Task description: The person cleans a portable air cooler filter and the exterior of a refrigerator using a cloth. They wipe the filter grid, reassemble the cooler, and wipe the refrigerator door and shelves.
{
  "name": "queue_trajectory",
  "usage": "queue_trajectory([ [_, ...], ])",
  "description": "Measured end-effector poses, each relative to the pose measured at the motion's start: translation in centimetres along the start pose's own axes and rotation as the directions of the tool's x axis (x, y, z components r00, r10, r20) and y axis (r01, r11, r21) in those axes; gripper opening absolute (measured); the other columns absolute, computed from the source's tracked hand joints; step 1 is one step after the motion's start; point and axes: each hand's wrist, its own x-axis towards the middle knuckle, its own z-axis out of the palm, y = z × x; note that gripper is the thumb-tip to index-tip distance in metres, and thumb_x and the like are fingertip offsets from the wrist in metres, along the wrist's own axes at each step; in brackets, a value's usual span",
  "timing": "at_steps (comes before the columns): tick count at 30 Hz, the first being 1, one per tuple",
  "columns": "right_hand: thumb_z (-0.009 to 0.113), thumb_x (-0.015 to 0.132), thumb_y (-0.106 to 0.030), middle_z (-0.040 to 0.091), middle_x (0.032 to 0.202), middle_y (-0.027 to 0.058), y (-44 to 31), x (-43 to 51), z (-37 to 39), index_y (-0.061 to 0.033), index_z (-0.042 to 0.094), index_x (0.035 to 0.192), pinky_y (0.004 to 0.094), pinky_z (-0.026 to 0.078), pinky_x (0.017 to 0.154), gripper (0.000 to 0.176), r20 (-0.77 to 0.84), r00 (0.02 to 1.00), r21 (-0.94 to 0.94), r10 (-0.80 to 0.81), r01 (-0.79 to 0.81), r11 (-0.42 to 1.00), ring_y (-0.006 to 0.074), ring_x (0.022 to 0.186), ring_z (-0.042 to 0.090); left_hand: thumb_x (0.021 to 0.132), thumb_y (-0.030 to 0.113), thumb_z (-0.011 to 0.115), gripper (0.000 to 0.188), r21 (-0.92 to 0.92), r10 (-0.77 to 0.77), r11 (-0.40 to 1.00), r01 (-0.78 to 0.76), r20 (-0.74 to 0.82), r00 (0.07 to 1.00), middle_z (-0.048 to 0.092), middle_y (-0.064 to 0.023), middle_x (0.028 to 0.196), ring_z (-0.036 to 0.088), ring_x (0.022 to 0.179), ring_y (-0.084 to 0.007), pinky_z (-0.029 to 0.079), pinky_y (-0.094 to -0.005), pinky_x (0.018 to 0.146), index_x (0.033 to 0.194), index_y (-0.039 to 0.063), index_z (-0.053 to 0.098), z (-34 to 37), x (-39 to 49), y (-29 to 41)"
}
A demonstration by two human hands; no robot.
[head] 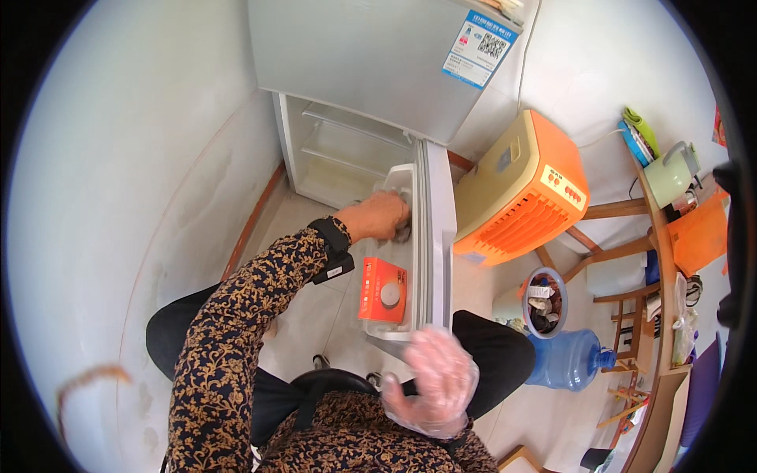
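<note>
My left hand (378, 216) is closed around a blurred grey cloth-like thing (403, 233) against the inside of the open lower refrigerator door (439, 195). Lower in the same door's shelf stands an orange-red box (384, 291) with a round picture and writing. My right hand (434, 381), in a clear plastic glove, is raised near the door's near end, with thumb and fingers apart and nothing seen in it. Behind my left hand, the lower compartment (343, 145) shows pale drawers or shelves. The grey upper door (378, 53) is closed.
An orange and cream air cooler (526, 189) stands right of the door. Beyond it are a waste bin (545, 303) holding rubbish, a blue water bottle (565, 360) lying on its side, and a wooden table (665, 248) with a green kettle (673, 174). A wall (159, 148) is at left.
</note>
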Motion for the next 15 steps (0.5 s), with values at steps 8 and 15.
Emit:
queue_trajectory([
  [8,0.073,0.087,-0.023,0.056,0.143,0.0313,-0.2,5.5,5.7,-0.0037,0.053,0.151,0.0478,0.056,0.094,0.070,0.598,0.794,-0.321,0.111,0.111,0.941,0.0433,0.117,0.064,0.070,0.013,0.080,0.017,0.007,-0.104,0.994,0.106,-0.147,0.984,0.074,-0.0204,0.100,0.071,0.099,-0.0383,0.059,-0.0466,0.085,0.084,0.004,0.079,-0.2,0.3,0.6],
  [15,0.067,0.089,-0.020,0.043,0.156,0.0399,1.3,4.2,7.6,-0.0062,0.049,0.156,0.0457,0.058,0.091,0.072,0.829,0.512,-0.435,0.223,0.342,0.833,0.0450,0.119,0.064,0.069,0.015,0.078,0.029,-0.049,0.129,0.990,-0.129,0.002,0.992,0.075,-0.0209,0.089,0.072,0.087,-0.0426,0.058,-0.0521,0.076,0.095,0.004,0.076,-0.9,-0.4,0.8],
])
